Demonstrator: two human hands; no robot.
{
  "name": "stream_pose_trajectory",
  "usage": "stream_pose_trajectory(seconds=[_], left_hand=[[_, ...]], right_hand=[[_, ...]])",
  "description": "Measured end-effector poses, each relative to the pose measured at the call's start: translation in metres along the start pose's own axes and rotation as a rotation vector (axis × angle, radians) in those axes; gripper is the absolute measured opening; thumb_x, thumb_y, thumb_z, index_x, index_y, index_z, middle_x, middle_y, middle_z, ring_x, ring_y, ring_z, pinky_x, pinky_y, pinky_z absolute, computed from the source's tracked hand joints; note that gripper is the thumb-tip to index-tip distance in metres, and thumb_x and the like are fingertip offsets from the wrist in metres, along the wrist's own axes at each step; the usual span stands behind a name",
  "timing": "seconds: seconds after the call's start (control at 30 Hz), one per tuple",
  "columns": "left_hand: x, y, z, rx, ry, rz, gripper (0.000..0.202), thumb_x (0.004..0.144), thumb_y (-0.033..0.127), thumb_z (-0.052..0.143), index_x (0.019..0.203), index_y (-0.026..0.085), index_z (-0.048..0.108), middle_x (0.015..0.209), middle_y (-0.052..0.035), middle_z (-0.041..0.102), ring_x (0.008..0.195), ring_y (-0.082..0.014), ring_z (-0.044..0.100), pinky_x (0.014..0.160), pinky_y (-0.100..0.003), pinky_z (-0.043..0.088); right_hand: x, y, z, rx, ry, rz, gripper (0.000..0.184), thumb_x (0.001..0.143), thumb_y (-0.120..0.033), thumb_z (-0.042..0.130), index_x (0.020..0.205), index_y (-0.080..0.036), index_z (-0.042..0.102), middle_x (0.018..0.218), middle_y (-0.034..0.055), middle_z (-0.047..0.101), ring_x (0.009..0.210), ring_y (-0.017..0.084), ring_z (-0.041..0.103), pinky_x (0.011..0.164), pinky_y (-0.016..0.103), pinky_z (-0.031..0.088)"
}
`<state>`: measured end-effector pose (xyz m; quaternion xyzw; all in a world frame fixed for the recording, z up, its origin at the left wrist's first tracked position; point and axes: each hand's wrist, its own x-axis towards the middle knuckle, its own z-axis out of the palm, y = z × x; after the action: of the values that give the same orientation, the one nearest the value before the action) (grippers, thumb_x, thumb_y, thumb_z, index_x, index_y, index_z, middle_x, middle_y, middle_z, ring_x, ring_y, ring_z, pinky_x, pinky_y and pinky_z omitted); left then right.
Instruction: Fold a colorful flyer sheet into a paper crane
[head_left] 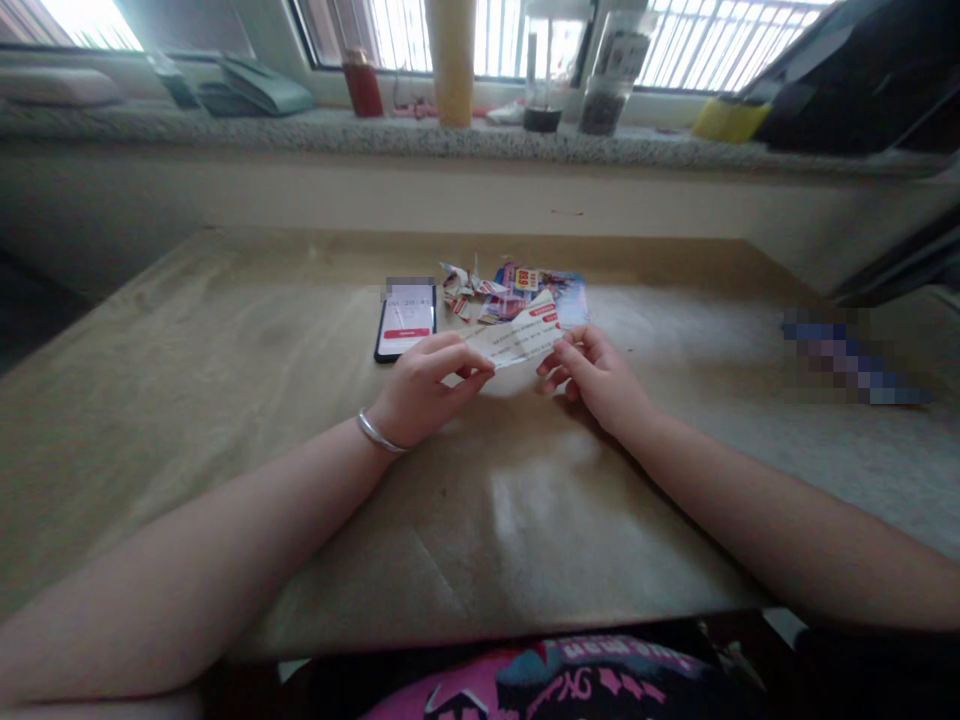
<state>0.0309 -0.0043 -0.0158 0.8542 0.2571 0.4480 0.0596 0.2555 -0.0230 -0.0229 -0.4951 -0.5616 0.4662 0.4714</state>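
Note:
A strip of printed paper (pixel 517 342), white with red marks at its upper right corner, is held above the table between both hands. My left hand (pixel 435 380), with a silver bangle at the wrist, pinches its lower left edge. The fingers of my right hand (pixel 592 372) are closed on its right end. Right behind the strip lie several crumpled, folded paper pieces (pixel 463 290) and a colourful printed sheet (pixel 566 285) with a yellow price-like label. A phone (pixel 407 318) showing a timer-like screen and a red button lies just beyond my left hand.
The table (pixel 360 560) has a brown, shiny covering. At the far right lies a blurred blue item (pixel 855 360). Behind the table runs a stone windowsill (pixel 300 128) bearing a red-capped bottle (pixel 363 85), a tall yellowish cylinder (pixel 453 65), clear containers and a dark bag (pixel 855 85).

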Motion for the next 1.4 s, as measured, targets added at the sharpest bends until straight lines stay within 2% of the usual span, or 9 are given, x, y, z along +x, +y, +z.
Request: stream_pose_trajectory(seconds=[0.2,0.37,0.47,0.63,0.73,0.83,1.07,1.23,1.4], left_hand=[[-0.001,-0.005,-0.007,0.195,-0.202,0.214,0.016,0.090,0.024,0.053,0.082,0.021,0.067,0.073,-0.0012,0.061,0.066,-0.0103,0.053,0.068,-0.025,0.048],[0.000,-0.004,-0.008,0.268,-0.299,0.361,0.019,0.091,0.022,0.049,0.084,0.020,0.066,0.073,-0.0019,0.061,0.068,-0.0122,0.054,0.065,-0.024,0.047],[0.000,-0.005,-0.008,0.264,-0.354,0.367,0.019,0.091,0.022,0.049,0.083,0.019,0.066,0.073,-0.0024,0.061,0.068,-0.0129,0.054,0.063,-0.024,0.046],[-0.001,-0.008,-0.006,0.144,-0.363,0.204,0.017,0.090,0.022,0.051,0.081,0.018,0.065,0.075,-0.0027,0.061,0.074,-0.0135,0.058,0.070,-0.025,0.047],[-0.003,-0.011,-0.004,0.032,-0.403,0.028,0.017,0.087,0.022,0.056,0.101,0.020,0.064,0.080,-0.0029,0.061,0.075,-0.0133,0.058,0.070,-0.025,0.048],[-0.005,-0.013,-0.001,-0.186,-0.428,-0.179,0.045,0.083,0.020,0.059,0.127,0.022,0.050,0.080,-0.0002,0.057,0.068,-0.0102,0.055,0.063,-0.021,0.046],[-0.006,-0.011,0.005,-0.516,-0.203,-0.594,0.072,0.085,0.026,0.058,0.144,0.015,0.018,0.077,0.0012,0.052,0.068,-0.0107,0.054,0.065,-0.023,0.045],[-0.006,-0.008,0.009,-0.568,-0.109,-0.693,0.085,0.080,0.024,0.065,0.147,0.019,0.013,0.081,0.0006,0.054,0.068,-0.0116,0.055,0.064,-0.025,0.046],[-0.005,-0.008,0.011,-0.647,-0.099,-0.750,0.081,0.077,0.017,0.064,0.145,0.016,0.020,0.076,0.0012,0.058,0.072,-0.0126,0.058,0.068,-0.025,0.046]], right_hand=[[0.002,0.001,0.001,0.070,-0.011,0.104,0.046,0.067,-0.054,0.068,0.084,-0.023,0.039,0.073,-0.0023,0.065,0.057,0.012,0.064,0.036,0.016,0.037],[0.003,0.002,0.001,0.044,-0.012,0.076,0.039,0.071,-0.052,0.066,0.081,-0.022,0.043,0.069,-0.0022,0.065,0.054,0.011,0.061,0.035,0.017,0.038],[0.004,0.004,0.001,0.027,-0.011,0.055,0.036,0.073,-0.051,0.064,0.080,-0.022,0.043,0.063,-0.0040,0.062,0.049,0.009,0.057,0.035,0.017,0.039],[0.004,0.006,0.001,0.032,-0.018,0.062,0.037,0.073,-0.051,0.065,0.082,-0.022,0.045,0.061,-0.0041,0.062,0.048,0.009,0.056,0.036,0.017,0.040],[0.005,0.006,0.000,0.078,0.007,0.085,0.039,0.070,-0.052,0.068,0.083,-0.021,0.047,0.067,-0.0023,0.065,0.052,0.009,0.058,0.038,0.017,0.042],[0.007,0.006,-0.002,0.099,0.035,0.089,0.042,0.068,-0.053,0.070,0.082,-0.021,0.047,0.072,-0.0014,0.066,0.054,0.009,0.059,0.040,0.017,0.042],[0.011,0.011,-0.004,0.081,0.026,0.039,0.042,0.066,-0.055,0.070,0.078,-0.021,0.048,0.073,-0.0011,0.065,0.059,0.010,0.058,0.044,0.019,0.044],[0.010,0.010,-0.003,0.078,0.004,0.048,0.039,0.066,-0.052,0.070,0.079,-0.021,0.050,0.075,-0.0012,0.065,0.062,0.010,0.058,0.046,0.019,0.045],[0.010,0.009,-0.002,0.076,-0.015,0.058,0.039,0.067,-0.050,0.070,0.083,-0.021,0.049,0.072,-0.0020,0.065,0.061,0.010,0.060,0.047,0.019,0.044]])
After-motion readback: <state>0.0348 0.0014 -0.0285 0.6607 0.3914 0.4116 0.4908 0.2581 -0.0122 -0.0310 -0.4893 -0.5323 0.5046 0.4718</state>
